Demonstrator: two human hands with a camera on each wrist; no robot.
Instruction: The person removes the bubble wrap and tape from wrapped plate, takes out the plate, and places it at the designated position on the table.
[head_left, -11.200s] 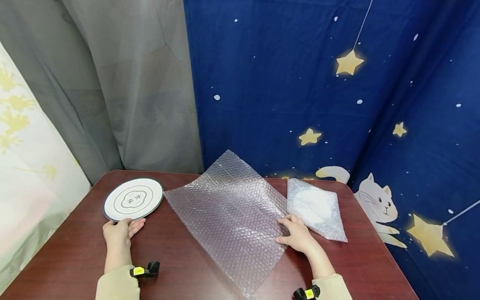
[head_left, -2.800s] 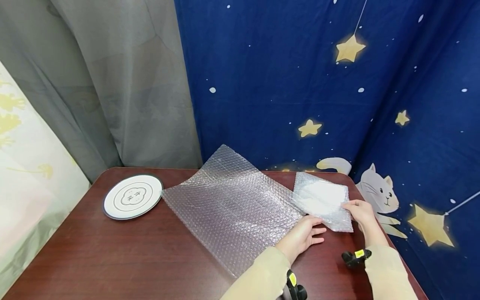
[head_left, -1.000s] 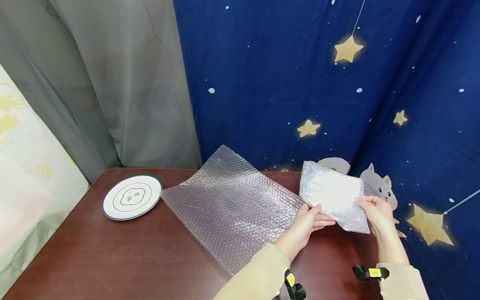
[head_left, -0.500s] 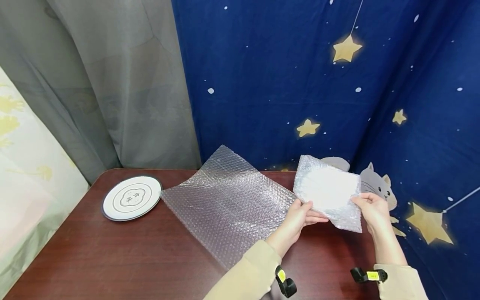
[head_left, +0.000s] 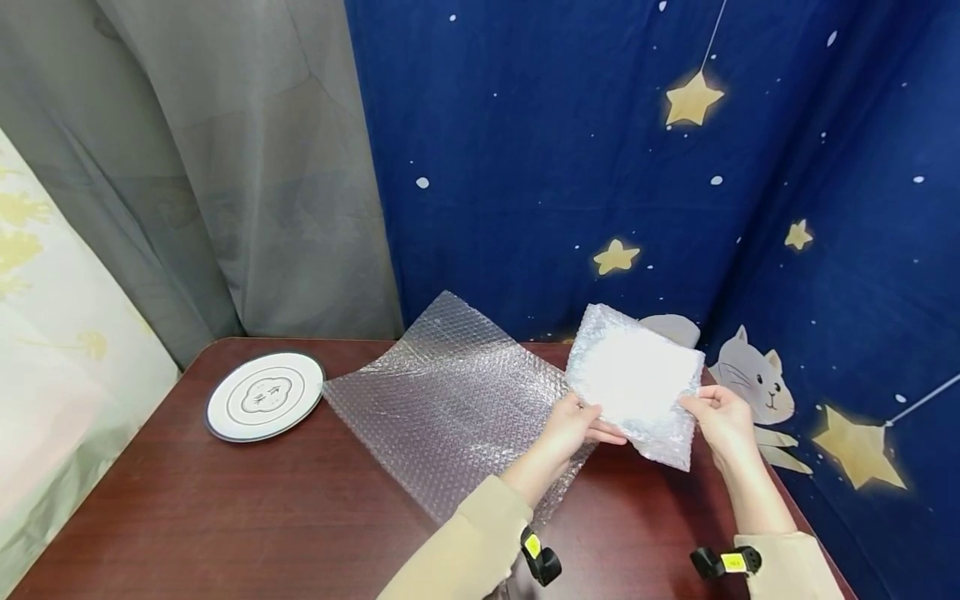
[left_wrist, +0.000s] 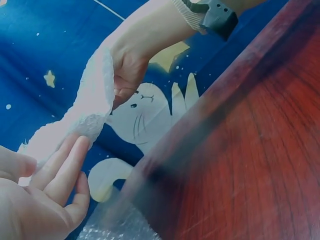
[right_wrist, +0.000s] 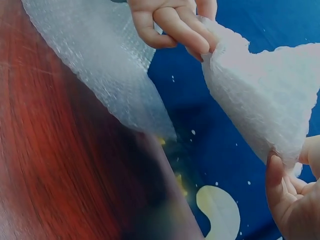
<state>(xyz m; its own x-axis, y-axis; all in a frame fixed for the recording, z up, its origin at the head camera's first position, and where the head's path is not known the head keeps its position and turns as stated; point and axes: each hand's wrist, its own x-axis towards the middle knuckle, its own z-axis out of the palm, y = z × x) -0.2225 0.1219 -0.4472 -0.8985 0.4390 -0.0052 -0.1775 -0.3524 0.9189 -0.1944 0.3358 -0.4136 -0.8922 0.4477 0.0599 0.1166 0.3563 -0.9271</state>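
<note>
Both hands hold a squarish, whitish packet of bubble wrap [head_left: 637, 375], raised and tilted above the right part of the table. My left hand [head_left: 566, 427] pinches its lower left edge, thumb in front and fingers behind. At its lower right side, my right hand [head_left: 723, 421] grips the edge between thumb and fingers. The left wrist view shows the packet [left_wrist: 85, 105] nearly edge-on. A large clear bubble wrap sheet [head_left: 457, 400] lies flat beside it, partly behind my left forearm. A round white plate [head_left: 232, 404] with a dark blue rim sits at the left.
The reddish-brown wooden table [head_left: 300, 517] has its back edge against a grey curtain [head_left: 315, 208] and a blue star-printed curtain [head_left: 525, 167]. One far corner of the sheet rises above the table's back edge. A pale, yellow-patterned cloth [head_left: 60, 375] hangs on the left.
My left hand has left the plate and joined my right at the packet. The packet has been lifted and, lately, carried left towards the sheet. Plate and sheet stay about where they were.
</note>
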